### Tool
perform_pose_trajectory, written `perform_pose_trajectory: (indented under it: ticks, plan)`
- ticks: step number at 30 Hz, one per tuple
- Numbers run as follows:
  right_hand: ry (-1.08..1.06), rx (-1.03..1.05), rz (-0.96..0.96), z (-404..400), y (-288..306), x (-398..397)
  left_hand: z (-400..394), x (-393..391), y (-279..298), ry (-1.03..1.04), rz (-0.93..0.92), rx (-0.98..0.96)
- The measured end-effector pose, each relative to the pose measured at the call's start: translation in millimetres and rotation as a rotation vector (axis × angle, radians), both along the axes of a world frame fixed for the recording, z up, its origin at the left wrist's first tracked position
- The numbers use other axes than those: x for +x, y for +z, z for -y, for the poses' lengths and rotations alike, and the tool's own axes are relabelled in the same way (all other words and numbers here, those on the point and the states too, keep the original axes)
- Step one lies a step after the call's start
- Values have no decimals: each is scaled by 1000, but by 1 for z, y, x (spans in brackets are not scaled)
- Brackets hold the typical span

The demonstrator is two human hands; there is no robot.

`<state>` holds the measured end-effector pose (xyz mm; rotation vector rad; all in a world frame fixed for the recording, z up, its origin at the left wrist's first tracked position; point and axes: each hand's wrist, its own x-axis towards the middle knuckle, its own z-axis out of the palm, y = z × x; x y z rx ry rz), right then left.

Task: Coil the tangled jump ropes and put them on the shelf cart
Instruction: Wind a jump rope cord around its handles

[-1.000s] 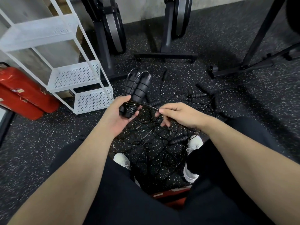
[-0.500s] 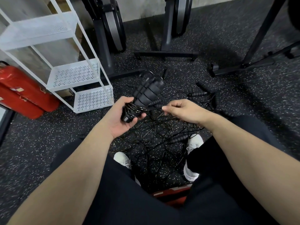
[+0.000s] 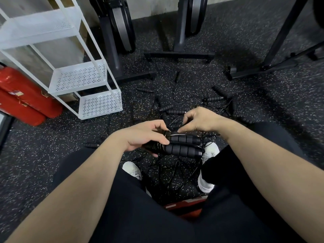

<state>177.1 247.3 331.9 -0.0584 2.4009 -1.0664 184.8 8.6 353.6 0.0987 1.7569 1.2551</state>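
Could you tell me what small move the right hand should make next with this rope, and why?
Probably carry the cord once more around the paired handles and snug it. The left hand holds their wrapped end, the right hand pinches the thin cord just above them, and the shelf cart waits bare.

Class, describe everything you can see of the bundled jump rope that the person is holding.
The bundled jump rope has two black ribbed handles, foam by the look, lying side by side and pointing right. Thin black cord is wound around their left ends. The left hand grips the wrapped end; the right hand pinches the cord just above. It is held over the floor tangle.
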Motion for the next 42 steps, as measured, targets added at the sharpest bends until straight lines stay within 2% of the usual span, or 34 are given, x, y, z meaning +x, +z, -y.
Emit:
perform_pose_trajectory:
  ticks: [4, 8, 15, 19, 23, 26, 29, 32, 36, 39, 42]
  plan:
    - [-11, -112, 109, -3, 0, -2, -4, 2, 2, -124, -95, -73]
    - [24, -218, 215, -4, -1, 0, -6, 4, -3, -246, -150, -224]
    - [-6, -269, 15, 12, -2, 5, -14, 6, -4, -345, -161, -289]
    - [42, -283, -104, 20, 3, 12, -11, 2, -9, -245, -194, -288]
    - [207, -78, -205, 32, 1, 15, -11, -1, -17, -186, -303, -343]
    - [184, 4, -166, 34, -2, 14, -11, -5, -26, -244, -527, -493]
    - [145, 85, -82, 28, -1, 10, -9, -8, -31, -182, -606, -547]
    - [212, 203, 13, 25, -6, 9, -13, -8, -33, -117, -714, -608]
    - [199, -1, 148, 29, -8, 15, -18, -8, -36, -22, -757, -593]
    - [172, -108, 7, 32, -7, 15, -16, -11, -38, 21, -716, -575]
    - [199, -92, -40, 32, -6, 11, -13, -14, -38, 102, -648, -515]
